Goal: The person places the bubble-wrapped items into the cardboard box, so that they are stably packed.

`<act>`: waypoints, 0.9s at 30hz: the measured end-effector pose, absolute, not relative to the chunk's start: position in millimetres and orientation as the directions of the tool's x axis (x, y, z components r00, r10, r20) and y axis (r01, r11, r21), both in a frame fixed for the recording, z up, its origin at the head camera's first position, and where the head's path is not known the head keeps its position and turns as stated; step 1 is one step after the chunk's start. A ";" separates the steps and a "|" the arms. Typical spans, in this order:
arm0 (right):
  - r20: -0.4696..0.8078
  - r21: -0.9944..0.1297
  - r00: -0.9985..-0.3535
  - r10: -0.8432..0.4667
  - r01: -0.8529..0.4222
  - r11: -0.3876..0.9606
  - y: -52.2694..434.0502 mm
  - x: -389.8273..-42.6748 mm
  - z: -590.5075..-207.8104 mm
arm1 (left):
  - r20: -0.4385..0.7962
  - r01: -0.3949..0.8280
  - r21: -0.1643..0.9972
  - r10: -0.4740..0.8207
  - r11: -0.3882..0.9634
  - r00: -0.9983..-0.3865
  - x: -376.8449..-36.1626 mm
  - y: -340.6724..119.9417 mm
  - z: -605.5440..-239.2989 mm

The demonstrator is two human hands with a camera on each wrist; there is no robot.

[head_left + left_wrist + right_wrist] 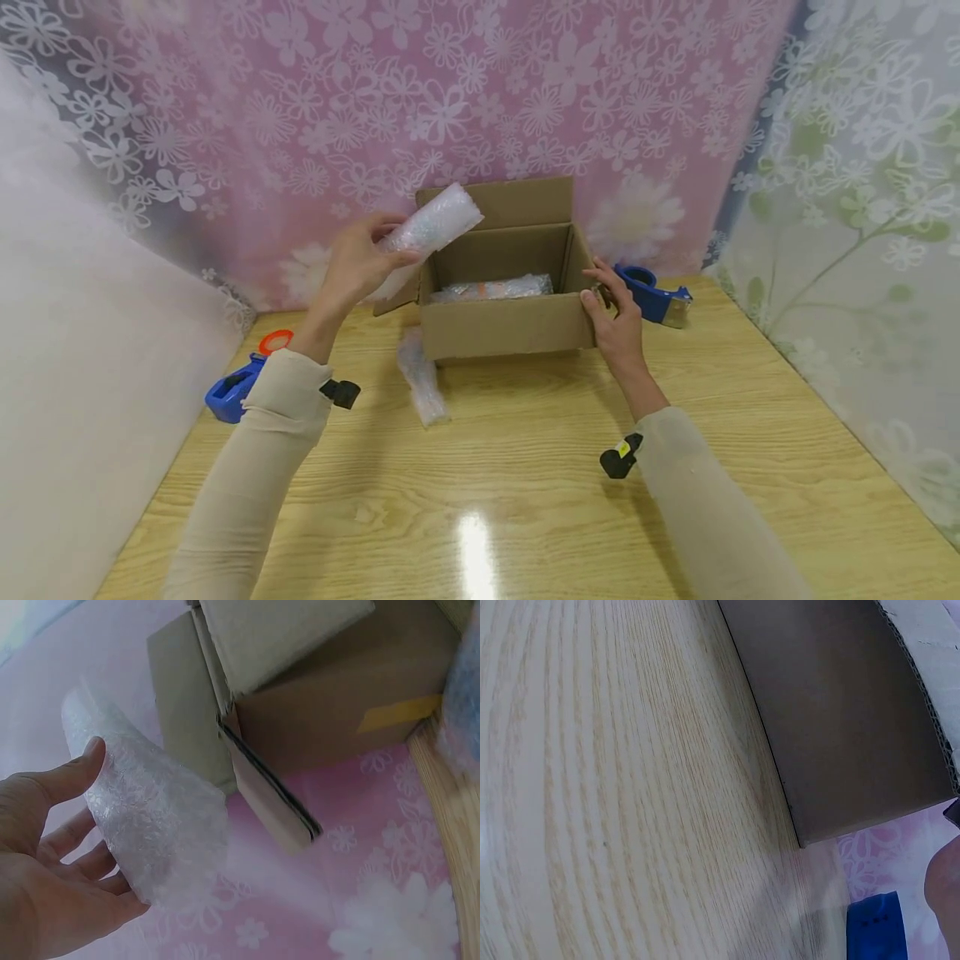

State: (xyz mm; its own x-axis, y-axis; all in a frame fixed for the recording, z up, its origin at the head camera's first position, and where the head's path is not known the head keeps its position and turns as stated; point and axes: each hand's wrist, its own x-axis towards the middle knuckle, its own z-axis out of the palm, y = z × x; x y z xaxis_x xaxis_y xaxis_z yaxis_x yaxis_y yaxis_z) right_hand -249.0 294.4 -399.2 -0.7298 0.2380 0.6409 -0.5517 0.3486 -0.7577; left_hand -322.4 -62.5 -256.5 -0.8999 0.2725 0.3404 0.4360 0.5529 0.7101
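Note:
My left hand (358, 260) holds a bubble-wrapped bundle (442, 218) above the left rear of an open cardboard box (510, 329). In the left wrist view the thumb lies on one side of the bundle (161, 817) and the fingers on the other; what is inside it cannot be made out. At the box's right front corner, my right hand (617, 321) grips the cardboard between thumb and fingers. Inside the box lies another clear-wrapped thing (495, 289) with orange markings. Only a bit of the right hand (943, 889) shows in the right wrist view.
A strip of bubble wrap (422, 379) lies left of the box on the wooden table (465, 467). One blue tape dispenser (652, 296) stands to the right, another blue dispenser (227, 392) to the left by an orange-red ring (276, 341). Behind hangs a flowered pink cloth (510, 92).

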 end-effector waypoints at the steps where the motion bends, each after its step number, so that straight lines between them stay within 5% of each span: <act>1: 0.640 -0.759 -0.731 0.238 -0.552 0.346 294.4 -248.6 -399.2 | 0.344 0.445 0.709 0.282 0.547 -0.896 -322.8 -57.9 -256.8; 27: 0.634 -0.767 -0.733 0.244 -0.556 0.321 293.2 -246.1 -396.6 | 0.297 0.568 0.585 0.498 0.580 -0.815 -333.5 34.9 -285.1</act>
State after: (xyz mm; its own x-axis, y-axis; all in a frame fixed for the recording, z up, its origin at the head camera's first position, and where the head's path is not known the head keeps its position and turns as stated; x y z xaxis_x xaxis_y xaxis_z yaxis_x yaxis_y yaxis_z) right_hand -246.1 293.2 -396.6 -0.7335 0.2441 0.6344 -0.5563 0.3207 -0.7666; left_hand -333.5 34.9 -285.1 -0.8147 0.4980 0.2971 0.5676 0.5798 0.5846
